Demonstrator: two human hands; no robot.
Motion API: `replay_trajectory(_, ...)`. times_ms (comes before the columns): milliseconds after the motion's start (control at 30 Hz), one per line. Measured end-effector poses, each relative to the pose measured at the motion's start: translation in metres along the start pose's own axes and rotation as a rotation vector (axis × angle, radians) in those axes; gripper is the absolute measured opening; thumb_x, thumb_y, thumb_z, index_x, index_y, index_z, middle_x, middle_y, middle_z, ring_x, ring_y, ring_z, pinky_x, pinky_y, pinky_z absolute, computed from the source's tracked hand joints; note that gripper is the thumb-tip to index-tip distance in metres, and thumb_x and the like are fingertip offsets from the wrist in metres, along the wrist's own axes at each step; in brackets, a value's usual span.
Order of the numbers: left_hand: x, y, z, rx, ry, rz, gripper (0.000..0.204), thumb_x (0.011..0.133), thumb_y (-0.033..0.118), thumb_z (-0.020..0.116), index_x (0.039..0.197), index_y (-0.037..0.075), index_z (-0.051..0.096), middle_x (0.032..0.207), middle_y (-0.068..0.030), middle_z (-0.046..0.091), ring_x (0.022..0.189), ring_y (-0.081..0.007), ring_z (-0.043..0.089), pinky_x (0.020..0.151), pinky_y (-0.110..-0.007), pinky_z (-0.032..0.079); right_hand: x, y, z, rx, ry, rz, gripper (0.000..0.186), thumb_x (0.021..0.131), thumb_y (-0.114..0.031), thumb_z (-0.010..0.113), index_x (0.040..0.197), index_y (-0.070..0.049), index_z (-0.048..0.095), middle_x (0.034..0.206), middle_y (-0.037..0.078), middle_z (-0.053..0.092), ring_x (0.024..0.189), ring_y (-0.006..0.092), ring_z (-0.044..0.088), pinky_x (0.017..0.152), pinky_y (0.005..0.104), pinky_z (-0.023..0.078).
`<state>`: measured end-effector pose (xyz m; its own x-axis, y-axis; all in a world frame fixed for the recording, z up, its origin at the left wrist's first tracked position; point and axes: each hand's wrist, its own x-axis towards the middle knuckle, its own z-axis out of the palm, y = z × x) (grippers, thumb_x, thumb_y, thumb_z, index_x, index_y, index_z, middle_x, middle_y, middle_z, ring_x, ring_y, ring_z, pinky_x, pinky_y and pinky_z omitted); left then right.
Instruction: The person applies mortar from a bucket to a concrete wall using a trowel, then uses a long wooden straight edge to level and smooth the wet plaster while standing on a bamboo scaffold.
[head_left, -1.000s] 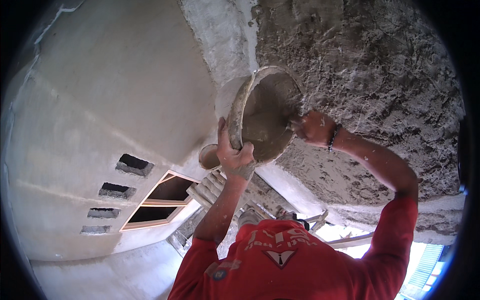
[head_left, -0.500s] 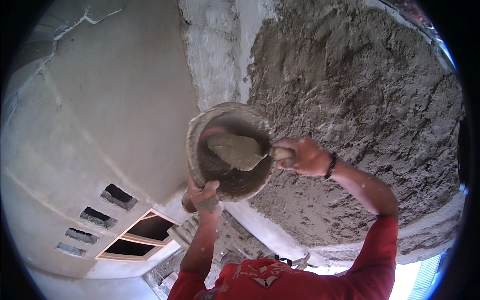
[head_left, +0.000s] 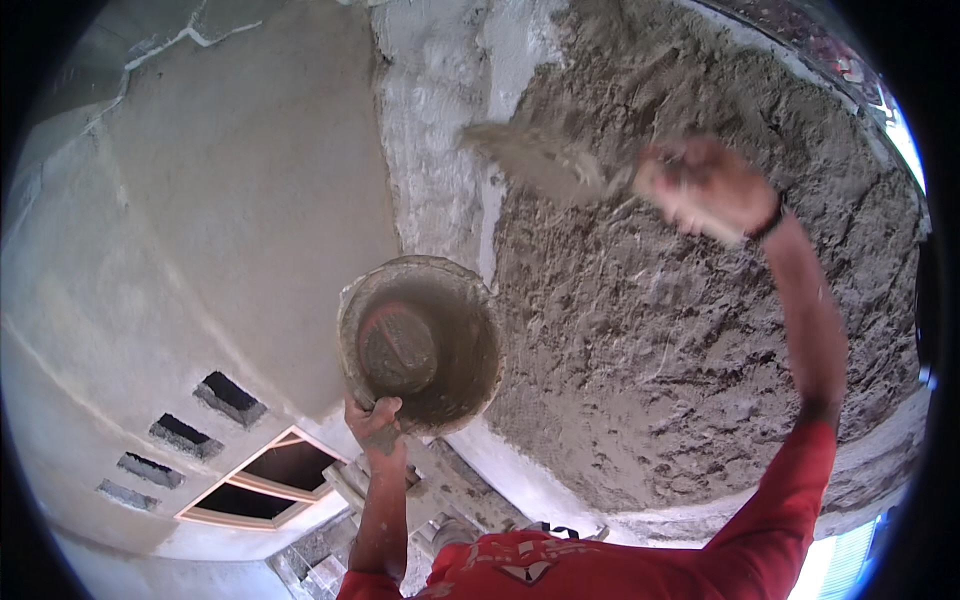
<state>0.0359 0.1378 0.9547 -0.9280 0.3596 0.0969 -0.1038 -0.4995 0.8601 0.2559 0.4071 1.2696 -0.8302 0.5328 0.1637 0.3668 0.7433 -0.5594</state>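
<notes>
The left hand (head_left: pixel 378 432) grasps the bucket (head_left: pixel 492 350) at the near left part of its rim, thumb lapped over the edge; the fingers underneath are mostly hidden. The bucket lies just beyond that hand and to its right, mouth turned toward the camera, its inside smeared with grey mortar (head_left: pixel 400 345). The right hand (head_left: pixel 708 188), blurred, is clenched around the handle of the trowel (head_left: pixel 550 165), a dark bracelet (head_left: pixel 768 222) at its wrist. The blade juts left from the fist, above and to the right of the bucket in view and well apart from it, its tip reaching across the pale strip (head_left: pixel 430 150). Whether it touches the surface behind, I cannot tell. Rough mortar covers the wall (head_left: pixel 650 370) at right; the smooth wall (head_left: pixel 250 220) fills the left.
</notes>
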Motion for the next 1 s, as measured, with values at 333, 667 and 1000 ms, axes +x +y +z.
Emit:
replay_trajectory(333, -0.010, -0.023, 0.004, 0.125, -0.038, -0.026, 0.048, 0.060, 0.006, 0.059, 0.107, -0.001, 0.058, 0.073, 0.0018, 0.056, 0.059, -0.0061, 0.050, 0.050, -0.019, 0.038, -0.014, 0.018, -0.035, -0.322, 0.538, -0.102, 0.026, 0.097, -0.024, 0.046, 0.114, -0.008, 0.056, 0.082, 0.004, 0.057, 0.047, 0.0065, 0.045, 0.042, 0.0177, 0.045)
replay_trajectory(667, -0.031, -0.055, 0.029, 0.094, -0.091, -0.001, 0.040, 0.061, 0.008, 0.060, 0.100, 0.000, 0.057, 0.095, -0.0044, 0.059, 0.083, -0.0140, 0.053, 0.076, -0.026, 0.042, -0.067, 0.102, 0.164, 0.379, -0.538, 0.341, 0.029, 0.089, -0.011, 0.053, 0.116, -0.004, 0.045, 0.077, 0.009, 0.056, 0.053, 0.0127, 0.055, 0.044, 0.0256, 0.050)
replay_trajectory(1000, -0.055, -0.075, 0.036, 0.271, -0.068, 0.111, 0.070, 0.068, -0.004, 0.051, 0.135, -0.007, 0.032, 0.129, -0.0169, 0.044, 0.118, -0.0234, 0.046, 0.102, -0.030, 0.034, -0.066, 0.086, 0.282, 1.065, -0.321, 0.577, 0.046, 0.084, -0.007, 0.054, 0.126, -0.001, 0.035, 0.086, 0.016, 0.054, 0.056, 0.0216, 0.060, 0.042, 0.0337, 0.052)
